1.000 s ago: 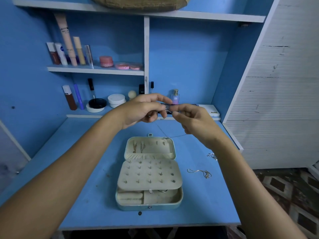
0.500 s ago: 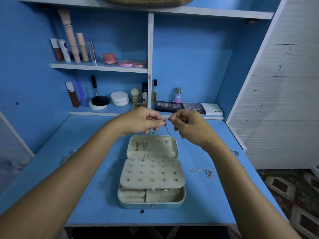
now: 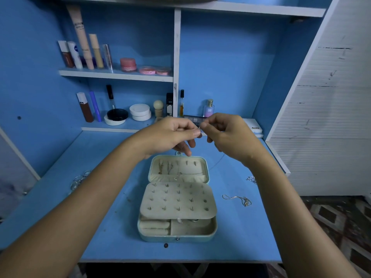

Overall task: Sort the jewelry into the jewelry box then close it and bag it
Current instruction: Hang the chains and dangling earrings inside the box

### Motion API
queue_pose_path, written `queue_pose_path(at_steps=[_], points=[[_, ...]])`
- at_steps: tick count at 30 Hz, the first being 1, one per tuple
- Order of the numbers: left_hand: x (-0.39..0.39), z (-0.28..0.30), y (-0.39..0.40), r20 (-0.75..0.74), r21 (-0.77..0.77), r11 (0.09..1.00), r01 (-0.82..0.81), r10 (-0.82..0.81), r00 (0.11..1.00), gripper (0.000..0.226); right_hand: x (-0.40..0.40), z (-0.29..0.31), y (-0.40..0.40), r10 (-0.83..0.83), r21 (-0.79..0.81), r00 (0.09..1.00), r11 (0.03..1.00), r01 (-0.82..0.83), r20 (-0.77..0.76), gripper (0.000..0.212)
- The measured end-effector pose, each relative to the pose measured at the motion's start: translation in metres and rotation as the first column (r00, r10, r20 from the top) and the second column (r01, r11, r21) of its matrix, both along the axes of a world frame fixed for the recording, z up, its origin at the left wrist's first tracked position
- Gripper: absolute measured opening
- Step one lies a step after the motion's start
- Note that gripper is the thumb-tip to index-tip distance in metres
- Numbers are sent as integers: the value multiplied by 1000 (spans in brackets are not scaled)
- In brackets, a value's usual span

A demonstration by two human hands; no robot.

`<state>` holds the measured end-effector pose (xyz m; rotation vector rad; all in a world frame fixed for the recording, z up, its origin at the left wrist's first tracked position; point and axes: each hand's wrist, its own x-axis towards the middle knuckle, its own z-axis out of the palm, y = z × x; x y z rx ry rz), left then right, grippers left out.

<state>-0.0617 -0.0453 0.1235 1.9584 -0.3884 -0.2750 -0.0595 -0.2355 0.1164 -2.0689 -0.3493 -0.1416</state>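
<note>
Pinched between both grips, left hand and right hand, a thin silver chain is held at frame centre. Below it, an open cream jewelry box is set on the blue worktop.

Counter: plain blue. Jewelry box: pale mint shell, cream lining. Earring panel: cream, dotted with rows of small dark studs. Necklace, at 3 o'clock from the box: silver. Shelf boards: white against blue back wall. Jars on upper shelf: pink. Floor, at 4 o'clock: dark diamond pattern.
</note>
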Motion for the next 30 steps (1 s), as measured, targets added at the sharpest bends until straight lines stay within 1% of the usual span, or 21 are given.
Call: queue_pose_path(at_steps=[5,9,11,14,17,21,26,30], points=[[1,-10,-1,-73,-41,998,-38,35,997,21,4,-5,0,-33,-21,999,999,34,9,19],[5,-26,4,-126,-14,995,-100,98,987,16,10,-20,1,-65,-123,997,990,62,-27,16],[8,-35,7,-123,35,992,-125,128,984,13,14,-31,3,-72,-186,997,981,63,-40,16],[10,-47,9,-51,142,975,-173,182,982,8,19,-46,7,-78,-256,994,965,55,-80,14],[13,-59,12,68,257,935,-242,233,970,6,23,-60,13,-97,-291,990,955,65,-98,15],[14,-68,13,199,405,877,-257,190,961,13,29,-74,21,-125,-354,987,932,82,-99,14],[18,-75,15,244,489,825,-284,183,952,20,35,-82,35,-201,-482,976,865,138,-80,20],[18,-73,11,295,579,762,-289,135,946,29,36,-84,42,-235,-531,971,829,174,-48,19]])
